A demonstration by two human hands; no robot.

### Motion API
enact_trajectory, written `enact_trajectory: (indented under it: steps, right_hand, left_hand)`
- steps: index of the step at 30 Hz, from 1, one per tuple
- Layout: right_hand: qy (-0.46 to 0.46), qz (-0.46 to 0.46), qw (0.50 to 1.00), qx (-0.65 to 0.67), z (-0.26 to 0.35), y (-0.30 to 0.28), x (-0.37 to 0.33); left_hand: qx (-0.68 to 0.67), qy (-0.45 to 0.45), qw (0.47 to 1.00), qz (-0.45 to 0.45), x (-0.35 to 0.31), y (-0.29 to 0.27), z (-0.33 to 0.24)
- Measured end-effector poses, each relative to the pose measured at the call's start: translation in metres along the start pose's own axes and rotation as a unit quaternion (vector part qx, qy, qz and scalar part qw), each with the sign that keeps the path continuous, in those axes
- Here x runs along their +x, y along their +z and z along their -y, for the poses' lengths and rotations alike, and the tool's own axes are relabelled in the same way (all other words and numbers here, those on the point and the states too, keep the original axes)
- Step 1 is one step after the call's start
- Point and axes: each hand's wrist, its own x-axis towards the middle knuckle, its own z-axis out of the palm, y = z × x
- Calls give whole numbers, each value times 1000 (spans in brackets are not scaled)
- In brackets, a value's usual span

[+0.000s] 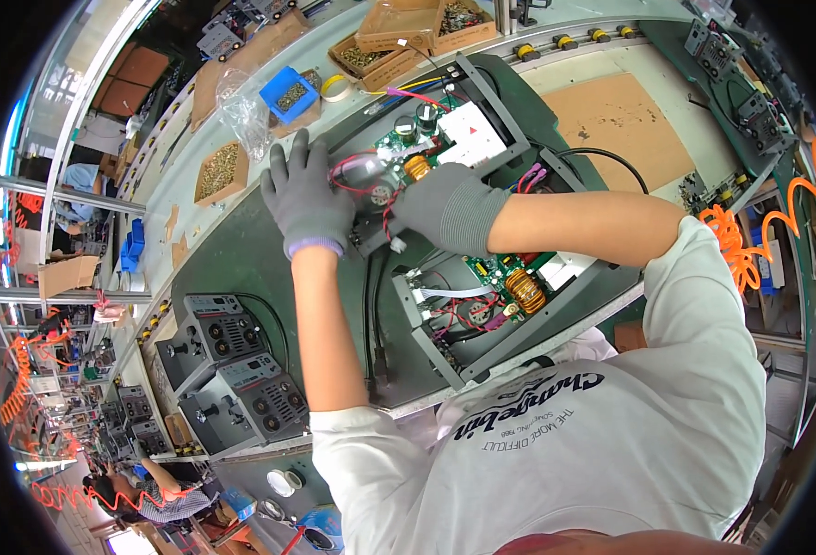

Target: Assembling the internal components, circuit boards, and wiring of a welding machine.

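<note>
My left hand (309, 196), in a grey glove, lies against the left end of an open grey metal chassis (493, 104), its fingers stretched out and somewhat apart. In the same glove type, my right hand (452, 211) reaches over the chassis's near side with fingers bent down; what they pinch is hidden. Inside are a green circuit board (406, 129), a copper coil (417, 167), a white panel (471, 135) and red wires. Closer to me sits a second open chassis (487, 363) with a larger copper coil (525, 291) and a white ribbon cable (454, 292).
Two closed grey machines (262, 400) stand at the left on the green mat (241, 254). Beyond are a blue screw bin (290, 95), a cardboard box of screws (222, 174), a tape roll (336, 88) and a cardboard sheet (621, 129). Orange coiled hose (732, 245) hangs at right.
</note>
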Motion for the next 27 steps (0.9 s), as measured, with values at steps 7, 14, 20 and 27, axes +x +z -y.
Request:
enact_trajectory:
  steps: [7, 14, 20, 27]
  right_hand:
    - [-13, 18, 1000, -17, -2, 20, -15]
    - [-6, -118, 985, 126, -41, -2, -16]
    - [-174, -151, 971, 57, -20, 19, 1]
    - [-153, -43, 985, 73, -34, 8, 5]
  left_hand:
    - [-476, -66, 877, -25, 4, 37, 15]
    - [-700, -74, 706, -83, -1, 40, 8]
    - [-691, -87, 713, -76, 1, 41, 10]
    - [-675, -65, 730, -89, -1, 40, 7]
